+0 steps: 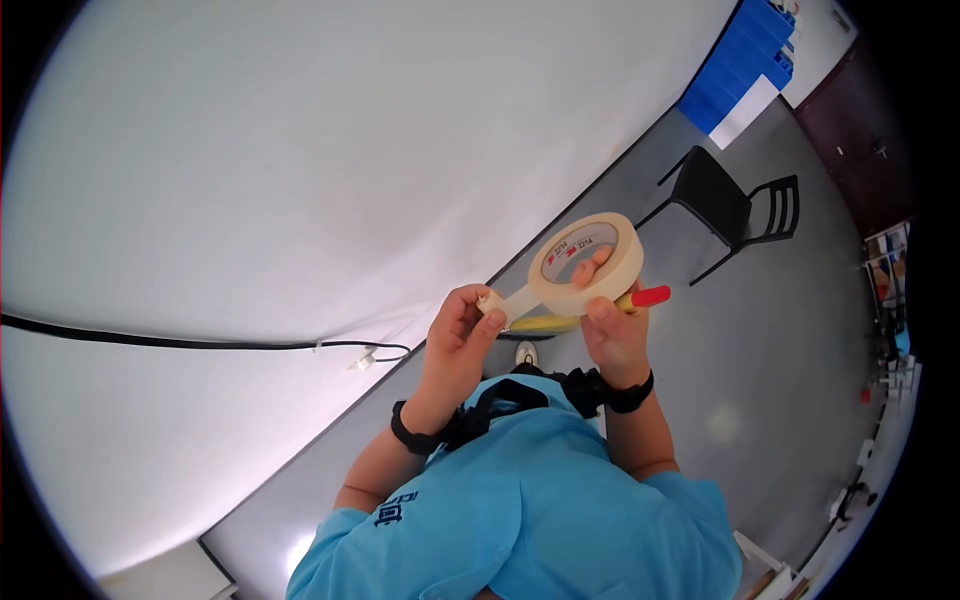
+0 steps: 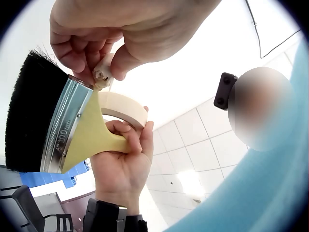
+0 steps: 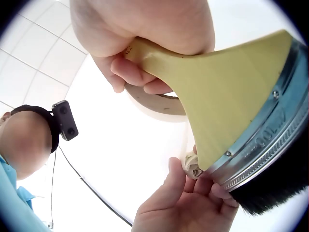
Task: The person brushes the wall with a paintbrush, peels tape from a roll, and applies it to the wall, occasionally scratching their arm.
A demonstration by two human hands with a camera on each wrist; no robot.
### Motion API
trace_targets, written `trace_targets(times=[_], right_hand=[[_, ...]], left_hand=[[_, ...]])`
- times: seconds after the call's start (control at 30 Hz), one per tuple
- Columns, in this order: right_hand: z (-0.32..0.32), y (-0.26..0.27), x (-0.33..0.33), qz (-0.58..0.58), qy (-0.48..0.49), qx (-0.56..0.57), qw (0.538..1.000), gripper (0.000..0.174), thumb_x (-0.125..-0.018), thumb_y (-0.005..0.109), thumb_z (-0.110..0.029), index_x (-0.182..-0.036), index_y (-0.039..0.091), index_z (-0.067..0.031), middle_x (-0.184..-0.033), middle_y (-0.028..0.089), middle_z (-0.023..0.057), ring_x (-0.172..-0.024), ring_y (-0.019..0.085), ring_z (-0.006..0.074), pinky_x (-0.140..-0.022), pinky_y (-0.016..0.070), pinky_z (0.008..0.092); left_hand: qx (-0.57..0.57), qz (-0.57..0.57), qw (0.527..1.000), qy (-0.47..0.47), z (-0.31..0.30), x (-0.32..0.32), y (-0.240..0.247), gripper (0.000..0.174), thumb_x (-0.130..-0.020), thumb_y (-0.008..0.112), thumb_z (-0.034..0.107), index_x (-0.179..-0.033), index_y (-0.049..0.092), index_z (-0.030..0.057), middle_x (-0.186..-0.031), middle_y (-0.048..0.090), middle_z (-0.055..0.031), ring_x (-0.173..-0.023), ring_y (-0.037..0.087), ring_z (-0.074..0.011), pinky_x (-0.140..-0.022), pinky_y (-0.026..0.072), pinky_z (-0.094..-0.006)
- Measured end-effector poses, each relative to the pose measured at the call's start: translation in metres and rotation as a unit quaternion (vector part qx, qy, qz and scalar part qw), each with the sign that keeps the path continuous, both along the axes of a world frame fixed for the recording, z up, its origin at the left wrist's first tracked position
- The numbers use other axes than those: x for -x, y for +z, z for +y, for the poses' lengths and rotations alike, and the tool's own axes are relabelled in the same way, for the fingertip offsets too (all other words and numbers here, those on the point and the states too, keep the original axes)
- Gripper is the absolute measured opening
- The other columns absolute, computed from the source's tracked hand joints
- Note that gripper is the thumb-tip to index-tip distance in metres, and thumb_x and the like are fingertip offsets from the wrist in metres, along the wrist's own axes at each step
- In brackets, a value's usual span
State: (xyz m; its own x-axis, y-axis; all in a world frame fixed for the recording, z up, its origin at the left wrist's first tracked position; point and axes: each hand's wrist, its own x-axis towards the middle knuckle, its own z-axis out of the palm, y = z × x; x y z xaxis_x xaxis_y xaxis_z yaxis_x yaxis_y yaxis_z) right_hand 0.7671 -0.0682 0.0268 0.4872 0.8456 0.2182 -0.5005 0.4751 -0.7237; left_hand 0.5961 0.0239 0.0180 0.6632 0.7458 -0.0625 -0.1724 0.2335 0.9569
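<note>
A roll of cream masking tape (image 1: 628,262) hangs from the right hand (image 1: 615,335), whose fingers reach through its core. That same hand grips the yellow handle of a wide brush (image 2: 89,137) with black bristles; the red handle end (image 1: 651,296) sticks out to the right in the head view. A strip of tape (image 1: 519,302) runs from the roll to the left hand (image 1: 462,345), which pinches a crumpled wad of tape (image 2: 103,72) between thumb and fingers. In the right wrist view the wad (image 3: 192,165) is beside the brush's metal band (image 3: 270,130).
A white wall (image 1: 250,180) rises on the left, with a black cable (image 1: 180,342) along it. On the grey floor (image 1: 740,350) a black chair (image 1: 712,195) stands toward the upper right, near blue bins (image 1: 735,65). Shelves with items (image 1: 885,290) line the right side.
</note>
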Motion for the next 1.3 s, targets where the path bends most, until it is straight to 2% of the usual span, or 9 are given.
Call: trace_targets(times=[0.07, 0.17, 0.23, 0.37, 0.63, 0.77, 0.83, 1.03, 1.3], right_hand=[[0.0, -0.001, 0.0, -0.019, -0.008, 0.019, 1.0, 0.05, -0.081, 0.072, -0.01, -0.125, 0.047, -0.0066, -0.108, 0.059, 0.0047, -0.107, 0.055, 0.0147, -0.098, 0.0432, 0.0318], [0.002, -0.005, 0.001, -0.038, -0.011, 0.032, 0.999, 0.05, -0.081, 0.071, -0.008, -0.125, 0.047, -0.006, -0.109, 0.059, 0.0053, -0.107, 0.055, 0.0151, -0.099, 0.0429, 0.0318], [0.001, -0.007, 0.001, -0.045, 0.004, 0.033, 0.998, 0.048, -0.081, 0.071, -0.006, -0.123, 0.048, -0.0057, -0.108, 0.059, 0.0058, -0.107, 0.056, 0.0153, -0.098, 0.0438, 0.0329], [0.003, -0.006, 0.008, -0.143, 0.017, 0.038, 0.989, 0.043, -0.08, 0.071, 0.002, -0.118, 0.051, -0.0016, -0.108, 0.066, 0.0114, -0.107, 0.059, 0.0196, -0.097, 0.0461, 0.0374], [0.002, 0.009, 0.015, -0.251, 0.091, 0.104, 0.958, 0.03, -0.079, 0.067, 0.006, -0.107, 0.059, -0.0009, -0.107, 0.068, 0.0112, -0.094, 0.064, 0.0153, -0.088, 0.0496, 0.0304], [0.006, 0.006, 0.02, -0.273, 0.098, 0.091, 0.953, 0.028, -0.079, 0.067, 0.006, -0.106, 0.06, -0.0013, -0.106, 0.068, 0.0111, -0.094, 0.065, 0.0164, -0.086, 0.0506, 0.03], [0.007, 0.007, 0.021, -0.292, 0.107, 0.068, 0.948, 0.028, -0.08, 0.067, 0.006, -0.106, 0.06, -0.0016, -0.104, 0.069, 0.0114, -0.098, 0.066, 0.0193, -0.088, 0.0509, 0.0314], [0.009, 0.01, 0.027, -0.326, 0.138, 0.057, 0.934, 0.029, -0.079, 0.069, 0.008, -0.105, 0.061, -0.0009, -0.102, 0.07, 0.0122, -0.101, 0.067, 0.0233, -0.09, 0.0517, 0.0339], [0.006, 0.008, 0.029, -0.312, 0.141, 0.057, 0.938, 0.03, -0.08, 0.068, 0.007, -0.107, 0.06, -0.0005, -0.103, 0.07, 0.015, -0.102, 0.067, 0.0226, -0.09, 0.0515, 0.0335]], left_hand=[[-0.01, 0.005, 1.0, 0.004, 0.0, 0.0, -0.002, 0.025, -0.097, 0.06, 0.014, -0.116, 0.051, 0.0005, -0.098, 0.057, -0.0001, -0.09, 0.053, -0.0069, -0.083, 0.044, -0.0225], [-0.022, 0.013, 1.0, 0.014, 0.003, 0.002, -0.011, 0.026, -0.096, 0.06, 0.013, -0.117, 0.051, 0.0008, -0.099, 0.058, -0.001, -0.091, 0.055, -0.0073, -0.083, 0.0445, -0.0231], [-0.022, 0.02, 0.999, 0.023, 0.004, 0.005, -0.013, 0.027, -0.096, 0.06, 0.013, -0.117, 0.05, 0.001, -0.099, 0.059, -0.0017, -0.092, 0.055, -0.0077, -0.083, 0.0448, -0.0234], [0.029, 0.005, 0.999, 0.023, 0.004, 0.011, -0.014, 0.027, -0.097, 0.058, 0.012, -0.12, 0.049, 0.0011, -0.103, 0.06, -0.0033, -0.095, 0.056, -0.0086, -0.086, 0.0454, -0.0243], [0.034, 0.017, 0.998, -0.041, 0.004, 0.021, -0.018, 0.032, -0.094, 0.061, 0.009, -0.123, 0.049, 0.0018, -0.107, 0.058, -0.0043, -0.098, 0.055, -0.0087, -0.083, 0.0461, -0.0232], [0.024, 0.047, 0.998, -0.039, 0.004, 0.026, -0.027, 0.034, -0.092, 0.064, 0.007, -0.122, 0.049, 0.0016, -0.109, 0.057, -0.0046, -0.098, 0.056, -0.0092, -0.084, 0.0474, -0.0243], [0.009, 0.041, 0.999, -0.006, 0.001, 0.025, -0.031, 0.033, -0.088, 0.07, 0.013, -0.115, 0.054, 0.0041, -0.096, 0.06, -0.0004, -0.08, 0.055, -0.0044, -0.07, 0.0457, -0.02], [0.037, 0.031, 0.999, 0.003, -0.001, 0.028, -0.037, 0.028, -0.09, 0.068, 0.013, -0.112, 0.055, 0.003, -0.095, 0.06, 0.0, -0.076, 0.052, -0.0033, -0.067, 0.0444, -0.0188], [0.036, 0.032, 0.999, -0.001, -0.003, 0.031, -0.042, 0.026, -0.092, 0.066, 0.014, -0.113, 0.056, 0.0022, -0.093, 0.06, 0.0006, -0.075, 0.052, -0.003, -0.065, 0.0437, -0.019]])
